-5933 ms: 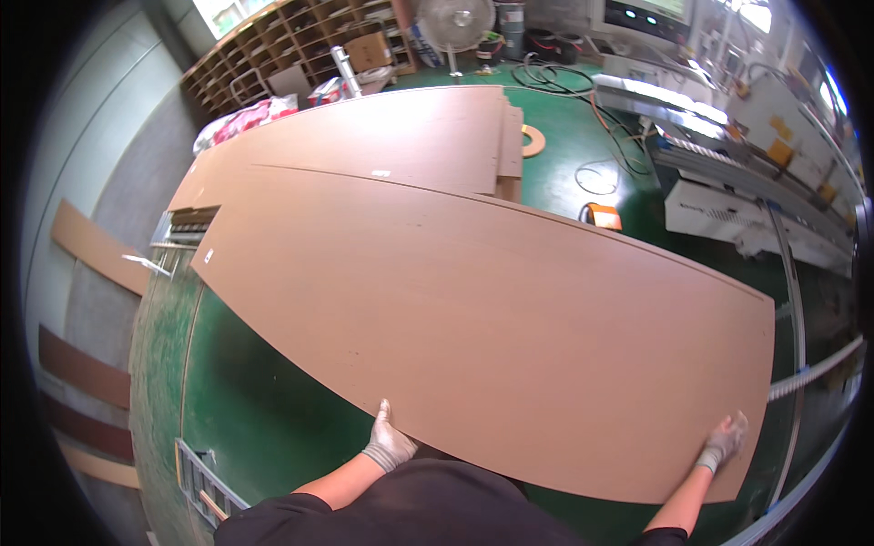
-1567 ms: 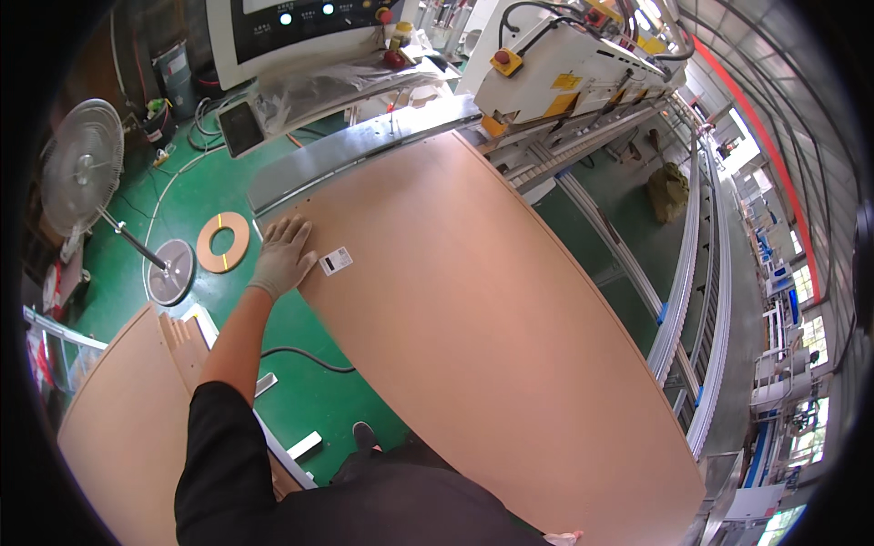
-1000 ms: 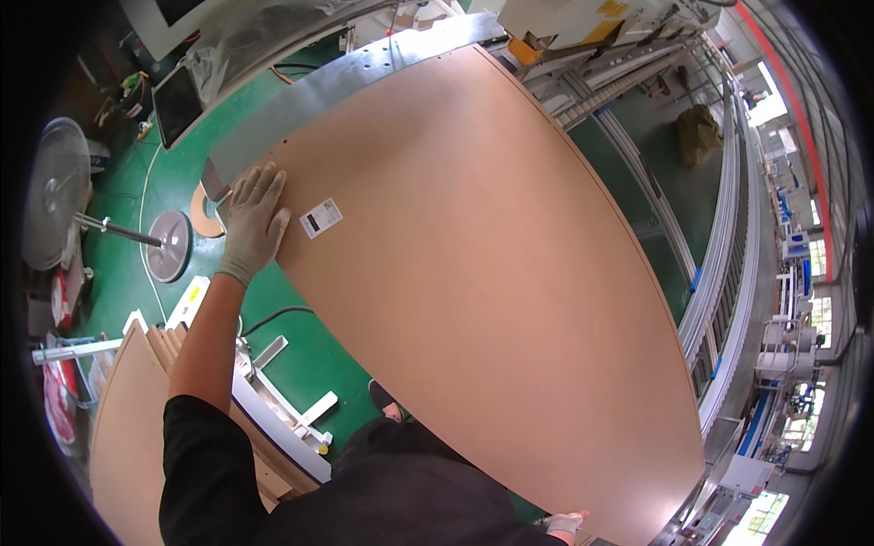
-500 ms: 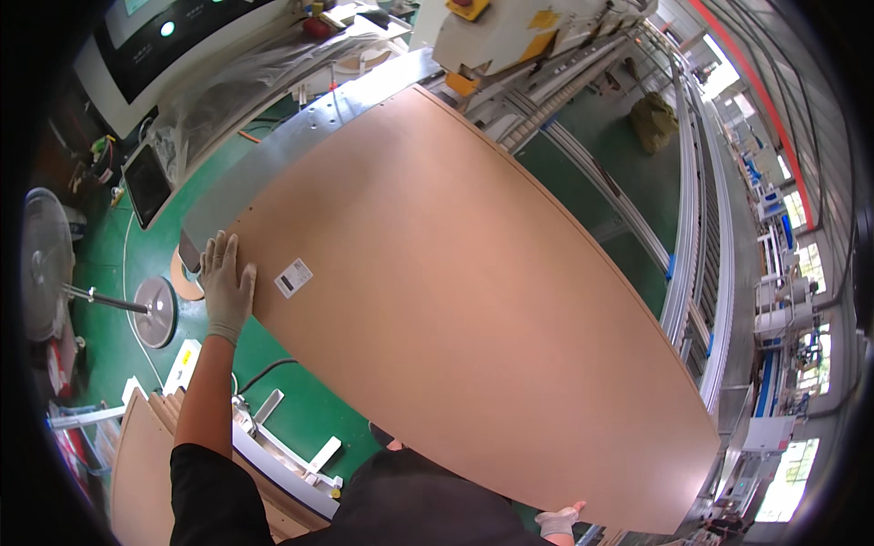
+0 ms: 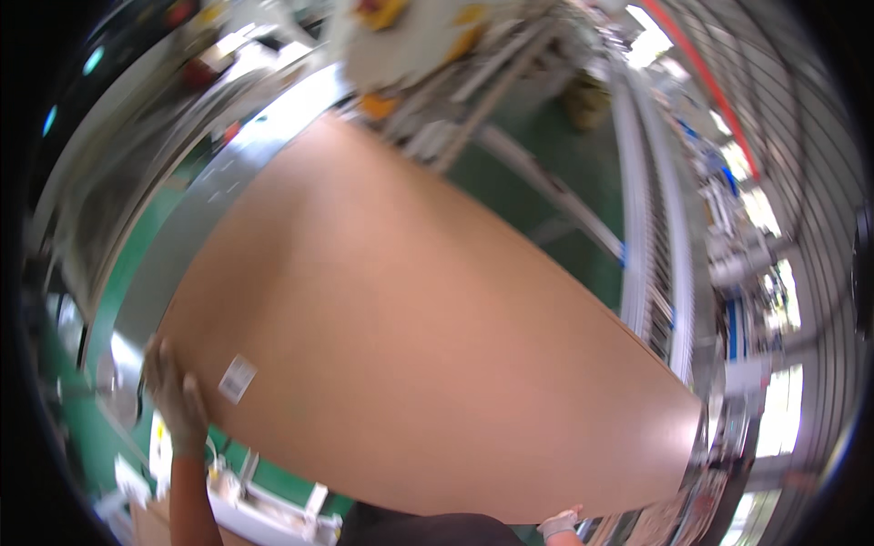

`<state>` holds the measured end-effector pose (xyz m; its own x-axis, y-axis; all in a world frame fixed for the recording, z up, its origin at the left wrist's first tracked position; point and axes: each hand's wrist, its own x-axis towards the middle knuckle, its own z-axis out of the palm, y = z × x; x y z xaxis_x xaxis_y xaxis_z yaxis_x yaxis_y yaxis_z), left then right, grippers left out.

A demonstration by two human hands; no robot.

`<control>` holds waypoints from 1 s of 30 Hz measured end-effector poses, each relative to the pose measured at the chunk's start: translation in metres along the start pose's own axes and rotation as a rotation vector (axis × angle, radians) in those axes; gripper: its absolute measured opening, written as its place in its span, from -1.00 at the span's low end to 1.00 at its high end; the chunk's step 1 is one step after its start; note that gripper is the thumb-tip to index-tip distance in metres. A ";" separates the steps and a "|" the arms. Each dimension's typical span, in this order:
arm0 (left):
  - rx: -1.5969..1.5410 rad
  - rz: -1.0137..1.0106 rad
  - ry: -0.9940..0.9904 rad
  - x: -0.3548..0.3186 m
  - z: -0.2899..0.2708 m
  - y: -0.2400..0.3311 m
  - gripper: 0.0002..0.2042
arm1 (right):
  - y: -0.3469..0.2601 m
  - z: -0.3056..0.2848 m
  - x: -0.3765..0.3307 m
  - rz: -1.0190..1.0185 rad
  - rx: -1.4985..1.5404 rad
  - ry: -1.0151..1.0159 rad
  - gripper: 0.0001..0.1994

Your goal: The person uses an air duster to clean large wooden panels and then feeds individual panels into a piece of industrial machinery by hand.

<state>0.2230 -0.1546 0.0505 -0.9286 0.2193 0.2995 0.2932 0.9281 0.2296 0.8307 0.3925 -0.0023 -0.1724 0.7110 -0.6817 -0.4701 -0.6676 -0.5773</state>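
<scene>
Two gloved hands, left [image 5: 175, 396] and right [image 5: 557, 522], grip one brown board [image 5: 410, 318]

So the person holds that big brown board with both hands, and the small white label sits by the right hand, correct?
Not quite. The head view shows the label near the left hand, at the board's left corner. The right hand grips the near edge far from it. Both hands are on the board, as you said.
</scene>
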 end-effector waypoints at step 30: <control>0.164 -0.192 -0.072 -0.011 0.005 0.013 -0.41 | 0.036 -0.005 0.014 -0.610 0.144 0.268 -0.38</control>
<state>0.2355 -0.1438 0.0459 -0.9792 0.0494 0.1970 0.0743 0.9899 0.1210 0.8156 0.3769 -0.0351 0.3717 0.8591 -0.3519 -0.5287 -0.1158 -0.8409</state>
